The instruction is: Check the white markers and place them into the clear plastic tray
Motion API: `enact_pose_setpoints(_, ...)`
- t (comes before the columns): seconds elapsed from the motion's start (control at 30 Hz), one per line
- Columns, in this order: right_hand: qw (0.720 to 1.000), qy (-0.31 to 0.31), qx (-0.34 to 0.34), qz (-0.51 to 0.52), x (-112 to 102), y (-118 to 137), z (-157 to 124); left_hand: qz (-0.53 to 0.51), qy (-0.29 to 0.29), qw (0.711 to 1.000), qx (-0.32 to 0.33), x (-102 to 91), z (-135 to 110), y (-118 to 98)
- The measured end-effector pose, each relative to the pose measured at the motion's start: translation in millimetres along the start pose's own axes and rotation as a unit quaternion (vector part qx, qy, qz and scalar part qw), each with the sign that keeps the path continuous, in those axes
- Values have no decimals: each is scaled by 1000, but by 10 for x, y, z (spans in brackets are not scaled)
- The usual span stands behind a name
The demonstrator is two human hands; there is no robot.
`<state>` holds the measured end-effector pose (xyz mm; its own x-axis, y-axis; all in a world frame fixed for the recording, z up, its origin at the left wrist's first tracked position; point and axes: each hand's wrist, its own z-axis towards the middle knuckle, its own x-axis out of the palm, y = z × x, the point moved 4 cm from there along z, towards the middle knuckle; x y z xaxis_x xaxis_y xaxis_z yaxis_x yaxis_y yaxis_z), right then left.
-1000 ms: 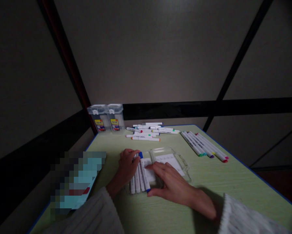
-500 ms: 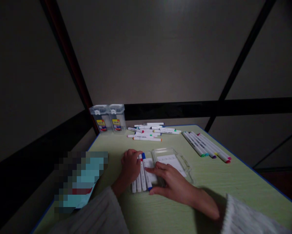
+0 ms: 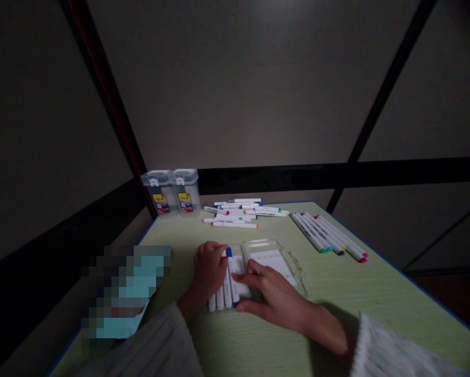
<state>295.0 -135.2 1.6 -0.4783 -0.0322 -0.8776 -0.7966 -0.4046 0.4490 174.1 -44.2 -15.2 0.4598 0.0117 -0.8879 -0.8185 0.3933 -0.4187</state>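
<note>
A short row of white markers (image 3: 224,285) with coloured caps lies on the green table (image 3: 258,345) in front of me. My left hand (image 3: 205,272) rests on the left side of the row, fingers curled over the marker tops near a red cap. My right hand (image 3: 276,298) lies flat against the row's right side, fingers stretched over a clear plastic case (image 3: 280,259) that lies open beside the markers. A blue-capped marker (image 3: 231,275) sits between my two hands.
Two clear lidded marker boxes (image 3: 172,191) stand at the table's far left. A loose pile of markers (image 3: 243,212) lies behind, and a neat row of markers (image 3: 327,235) lies at the right. A blurred blue object (image 3: 121,293) sits at the left edge.
My hands have shifted only slightly along the row of markers, pressing them closer together. Everything else stays where it was.
</note>
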Motion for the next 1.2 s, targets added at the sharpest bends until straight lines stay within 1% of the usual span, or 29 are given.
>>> enact_pose_setpoints(0.13, 1000, 7, -8, 1, -17, 19, -5, -2, 6, 1000, -4, 3, 6, 2)
enact_pose_setpoints(0.33, 1000, 13, -16, -17, -28, 29, -15, -8, -1, 1000, 0, 4, 10, 12)
enact_pose_setpoints(0.47, 999, 13, -24, -30, -33, 30, -24, -14, 7, 1000, -8, -12, 6, 3)
enact_pose_setpoints(0.6, 998, 13, -32, -58, -37, 41, -29, -14, 2, 1000, -5, -21, 12, 3)
enact_pose_setpoints(0.77, 995, 10, -41, -91, -52, 84, -29, -4, 11, 1000, -7, -18, 18, 9)
enact_pose_setpoints(0.97, 989, 12, -56, -134, -43, 97, -29, -12, 3, 1000, 0, -34, 16, 10)
enact_pose_setpoints(1.1, 991, 16, -77, -104, -45, 41, -30, -23, 22, 999, -6, -43, 34, 23)
enact_pose_setpoints(1.2, 992, 31, -97, -71, -43, 19, -40, -28, 34, 999, -8, -57, 37, 18)
